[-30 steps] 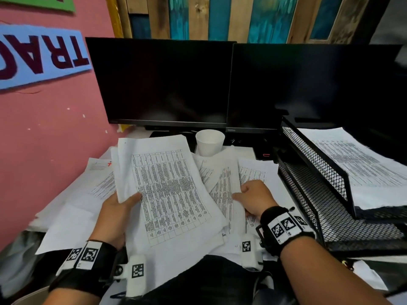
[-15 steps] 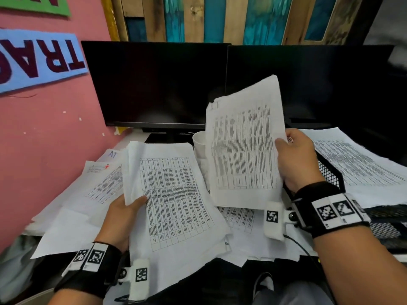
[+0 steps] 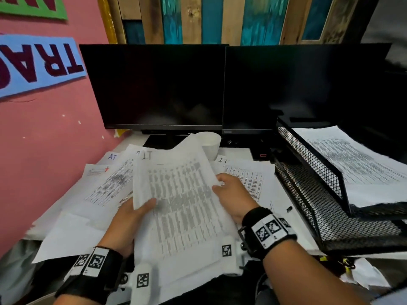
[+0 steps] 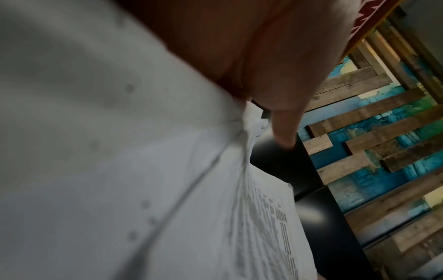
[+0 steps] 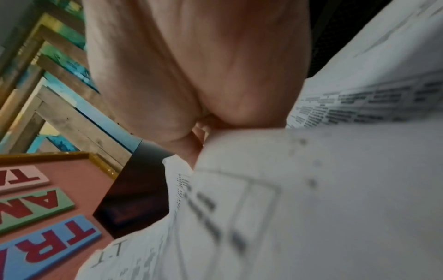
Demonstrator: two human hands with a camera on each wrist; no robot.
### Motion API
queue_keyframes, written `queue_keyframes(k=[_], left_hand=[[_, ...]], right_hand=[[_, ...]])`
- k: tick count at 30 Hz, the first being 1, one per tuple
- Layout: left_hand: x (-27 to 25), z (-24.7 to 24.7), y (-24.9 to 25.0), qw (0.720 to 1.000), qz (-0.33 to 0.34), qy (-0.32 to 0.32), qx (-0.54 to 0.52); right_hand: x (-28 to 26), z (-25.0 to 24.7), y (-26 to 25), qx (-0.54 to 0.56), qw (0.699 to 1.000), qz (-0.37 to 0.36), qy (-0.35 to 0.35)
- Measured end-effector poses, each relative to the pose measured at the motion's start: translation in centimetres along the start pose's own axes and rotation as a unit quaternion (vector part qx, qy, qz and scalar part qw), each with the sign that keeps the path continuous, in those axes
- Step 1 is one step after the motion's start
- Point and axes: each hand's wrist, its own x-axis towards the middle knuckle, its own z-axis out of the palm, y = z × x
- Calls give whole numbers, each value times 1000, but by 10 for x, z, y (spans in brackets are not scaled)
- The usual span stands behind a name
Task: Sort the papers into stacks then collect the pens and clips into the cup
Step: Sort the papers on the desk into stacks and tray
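A sheaf of printed papers (image 3: 182,208) is held over the desk between both hands. My left hand (image 3: 134,214) grips its left edge, thumb on top. At the right edge my right hand (image 3: 229,192) holds the same sheaf, fingers curled round it. Both wrist views show the papers (image 4: 167,189) (image 5: 311,189) close up under the palms. More loose sheets (image 3: 105,183) lie spread on the desk to the left and right. A white paper cup (image 3: 209,144) stands behind the sheaf, partly hidden by it. A dark pen tip (image 3: 289,209) pokes out beside the tray.
A black mesh tray (image 3: 312,186) with a stack of printed papers (image 3: 352,159) on its upper tier stands at the right. Two dark monitors (image 3: 158,84) fill the back. A pink wall (image 3: 33,139) bounds the left side.
My right hand picked a sheet off the desk, lifted it high, then brought it down onto the sheaf in my left hand. Both hands now hold the combined papers.
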Motion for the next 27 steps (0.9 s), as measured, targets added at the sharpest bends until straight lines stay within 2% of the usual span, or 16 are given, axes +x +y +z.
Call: queue_keyframes(k=[2,4,8,10,16,25,27], left_hand=[[2,-1,-4,999,18,5,38],[7,-6,-7,998,23,25,47],[14,-11,-6,999,21,40,27],[13,-9,-3,999,21,44,11],[14,-6,-11,998,8,57,-1],[22,-20,-18,998,-4,59,-16],[23,-25,-17,998,-1,61,-15]], right_hand=[[3,4,-1,-29,999,-13,-17],[6,-4,-4,-77,997,-15,7],[17,-50,1,-115,982,10,147],[19,-72,9,-111,975,34,192],[6,-95,35,-93,975,81,185],[8,-97,39,6,973,78,216],[10,-97,38,-17,975,70,209]])
